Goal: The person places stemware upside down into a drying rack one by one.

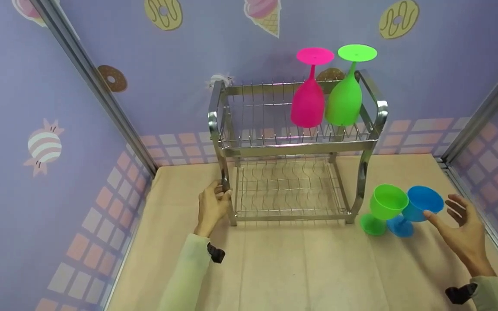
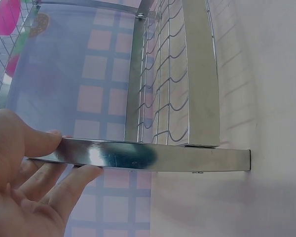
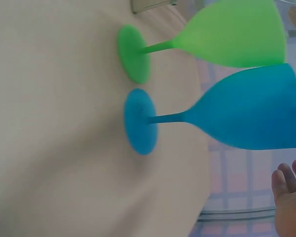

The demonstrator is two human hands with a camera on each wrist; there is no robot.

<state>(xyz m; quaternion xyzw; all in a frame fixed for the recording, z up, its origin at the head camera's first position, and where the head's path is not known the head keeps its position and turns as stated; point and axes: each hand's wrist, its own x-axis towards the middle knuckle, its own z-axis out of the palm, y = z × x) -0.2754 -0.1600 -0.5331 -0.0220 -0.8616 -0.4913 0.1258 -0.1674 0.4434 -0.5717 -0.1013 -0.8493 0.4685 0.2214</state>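
Observation:
My left hand (image 1: 213,205) grips the front left leg of a two-tier metal dish rack (image 1: 301,151); the left wrist view shows the thumb and fingers on opposite sides of the leg (image 2: 108,154). At the right, a blue goblet (image 1: 422,205) stands upright beside a green goblet (image 1: 388,203), their bowls close together. Beside the blue bowl, my right hand (image 1: 465,231) is spread with bent, loose fingers. In the right wrist view, a gap shows between its fingers (image 3: 281,185) and the blue goblet (image 3: 251,111). Nothing is held in it.
Upside down on the rack's upper tier, at its right end, are a pink goblet (image 1: 308,103) and another green goblet (image 1: 345,101). Wire slots line the lower tier (image 1: 288,190). Patterned walls and metal frame posts (image 1: 97,86) border the cloth-covered table (image 1: 301,268).

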